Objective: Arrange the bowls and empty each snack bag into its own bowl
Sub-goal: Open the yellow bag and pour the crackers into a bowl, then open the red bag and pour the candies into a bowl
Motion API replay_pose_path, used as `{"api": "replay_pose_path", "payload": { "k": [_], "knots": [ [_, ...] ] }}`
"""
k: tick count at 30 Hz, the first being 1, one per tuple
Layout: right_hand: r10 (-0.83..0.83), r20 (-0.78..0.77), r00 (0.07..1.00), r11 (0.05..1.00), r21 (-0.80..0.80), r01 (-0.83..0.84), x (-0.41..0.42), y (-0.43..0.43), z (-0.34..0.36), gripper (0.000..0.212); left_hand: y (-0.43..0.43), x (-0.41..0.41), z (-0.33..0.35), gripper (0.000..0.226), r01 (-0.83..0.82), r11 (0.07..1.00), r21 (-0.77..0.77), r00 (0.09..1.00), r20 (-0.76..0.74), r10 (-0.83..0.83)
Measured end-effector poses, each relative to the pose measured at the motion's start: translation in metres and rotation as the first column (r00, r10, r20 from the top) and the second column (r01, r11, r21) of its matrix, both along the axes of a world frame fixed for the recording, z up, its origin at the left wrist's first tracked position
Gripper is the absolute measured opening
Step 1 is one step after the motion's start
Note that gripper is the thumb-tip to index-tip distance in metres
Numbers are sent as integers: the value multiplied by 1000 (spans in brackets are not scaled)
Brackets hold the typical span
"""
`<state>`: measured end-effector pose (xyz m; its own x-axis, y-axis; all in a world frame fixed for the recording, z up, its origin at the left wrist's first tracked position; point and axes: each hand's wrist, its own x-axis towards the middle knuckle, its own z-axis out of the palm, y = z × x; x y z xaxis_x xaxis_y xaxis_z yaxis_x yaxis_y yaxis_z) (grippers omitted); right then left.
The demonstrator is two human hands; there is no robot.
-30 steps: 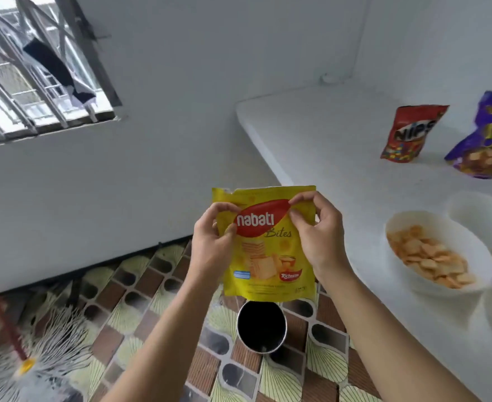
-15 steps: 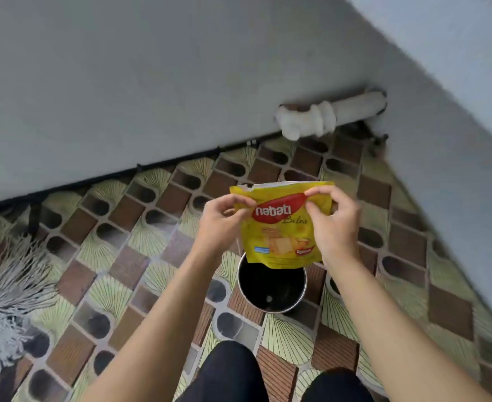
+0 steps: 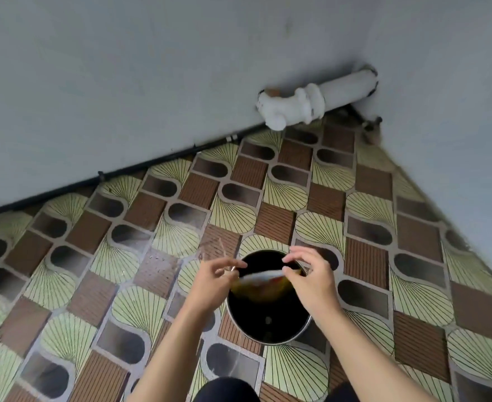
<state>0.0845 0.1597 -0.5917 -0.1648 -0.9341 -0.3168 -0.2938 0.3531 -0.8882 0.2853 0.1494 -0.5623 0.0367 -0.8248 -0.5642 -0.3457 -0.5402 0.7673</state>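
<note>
The floor [image 3: 273, 227] under me is a busy repeat: brown ribbed squares, pale green fans ruled with thin dark lines, and smoky black-grey rounded lozenges, all edged in light grey. The wall [image 3: 123, 82] is plain pale grey, with a black cable [image 3: 152, 161] along its foot and a white pipe [image 3: 331, 92]. The bin [image 3: 268, 342] is black inside with a silvery rim. My bag [image 3: 263, 287] blurs yellow, with a whitish top edge. My trousers [image 3: 227, 390] are black.
</note>
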Motion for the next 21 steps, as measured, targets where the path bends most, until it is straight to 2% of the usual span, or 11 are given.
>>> {"api": "replay_pose_path", "payload": {
  "k": [3, 6, 10, 14, 21],
  "knots": [
    [-26, 48, 999, 1000, -5, 26, 1, -2, 31, 21, -2, 1, 35, 24, 15, 999, -39, 1000, 9, -15],
    [-27, 101, 994, 997, -65, 33, 6, -8, 94, 23, -9, 1, 93, 26, -4, 993, -117, 1000, -18, 2],
    [-17, 170, 985, 982, -182, 49, 10, -16, 214, 26, -22, 0, 207, 32, -23, 975, -221, 997, -74, 7],
    [26, 159, 987, 966, -260, 17, 10, -18, 338, 23, -31, -4, 336, 35, -5, 938, -348, 996, -84, -25],
    [38, 178, 983, 919, -394, 35, -14, -11, 530, 17, -32, -21, 521, 13, 19, 856, -516, 976, -176, -127]
  ]
}}
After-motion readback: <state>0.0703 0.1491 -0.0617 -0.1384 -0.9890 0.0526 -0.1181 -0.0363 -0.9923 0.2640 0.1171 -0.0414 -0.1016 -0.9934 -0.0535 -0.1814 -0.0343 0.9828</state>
